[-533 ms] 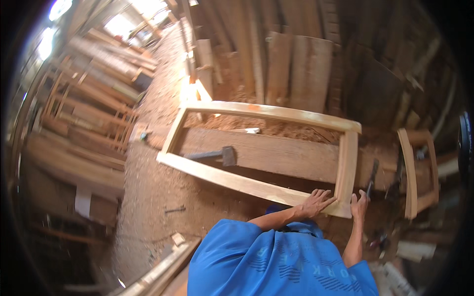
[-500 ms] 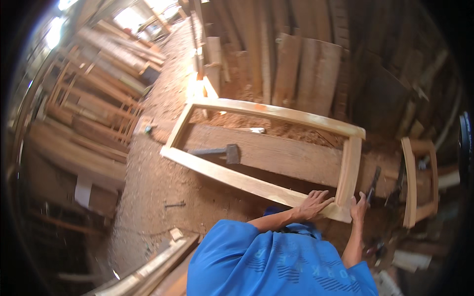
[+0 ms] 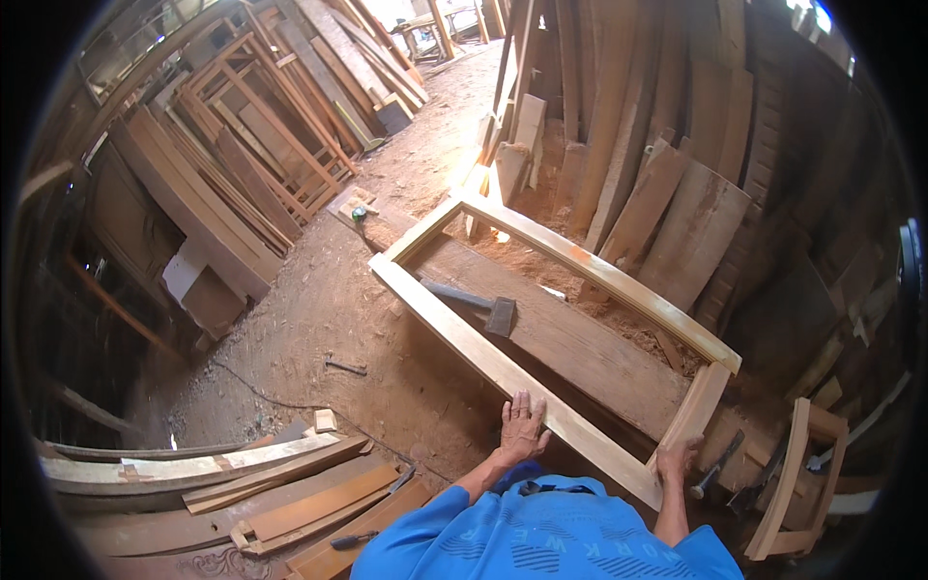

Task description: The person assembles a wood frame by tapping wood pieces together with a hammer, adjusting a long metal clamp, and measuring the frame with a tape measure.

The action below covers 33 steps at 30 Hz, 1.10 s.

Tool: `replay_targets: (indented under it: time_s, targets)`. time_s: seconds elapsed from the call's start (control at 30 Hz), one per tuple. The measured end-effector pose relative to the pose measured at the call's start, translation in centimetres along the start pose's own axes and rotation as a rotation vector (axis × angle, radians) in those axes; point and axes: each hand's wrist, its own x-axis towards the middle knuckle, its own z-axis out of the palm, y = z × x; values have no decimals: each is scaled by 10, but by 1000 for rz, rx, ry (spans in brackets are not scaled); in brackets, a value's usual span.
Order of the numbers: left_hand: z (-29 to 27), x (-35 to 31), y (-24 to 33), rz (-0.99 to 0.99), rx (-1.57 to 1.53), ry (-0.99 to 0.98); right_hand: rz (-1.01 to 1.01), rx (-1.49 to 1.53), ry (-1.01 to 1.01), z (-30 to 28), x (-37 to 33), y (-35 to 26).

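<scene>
A pale rectangular wooden frame [image 3: 464, 332] lies slanted over a long brown plank bench [image 3: 580, 353]. My left hand [image 3: 523, 427] grips its near long rail around the middle, with the fingers over the top face. At the near right corner, my right hand [image 3: 677, 460] is closed round the short end piece [image 3: 698, 406]. Inside the frame's opening, a hammer [image 3: 499, 314] with a dark square head rests on the plank. Its handle points left. The undersides of both hands are hidden.
A smaller wooden frame [image 3: 781, 483] stands at the right, near another hammer [image 3: 717, 464]. Boards [image 3: 696, 227] lean along the back right. Stacked timber [image 3: 309, 503] fills the near left. A dark metal tool [image 3: 346, 367] and a cable [image 3: 280, 401] lie on the dirt floor.
The view has swung, so the frame now appears more slanted. My left hand has moved from near the corner to the rail's middle. My right hand has closed on the corner.
</scene>
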Motion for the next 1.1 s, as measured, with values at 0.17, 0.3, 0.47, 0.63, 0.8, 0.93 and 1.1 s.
replay_targets:
  time_s: [0.17, 0.3, 0.47, 0.63, 0.8, 0.93, 1.1]
  targets:
    - [-28, 13, -9, -13, -97, -122, 120, -62, 31, 14, 12, 0]
    - [-47, 31, -62, 82, -158, -91, 129, -74, 61, 15, 8, -9]
    - [-81, 75, -145, 151, -95, -227, -32, -359, -63, -21, -40, -140]
    - [-105, 110, -187, 292, -64, -396, -743, -84, -118, 77, -60, -292]
    - [-57, 131, -209, 377, 55, -161, -1082, -207, -89, 149, -92, -446]
    - [-49, 133, -209, 385, -56, -119, -1086, -360, -174, 181, -79, -503]
    - [-40, 129, -210, 348, -125, -57, -901, -449, -343, 178, -83, -530]
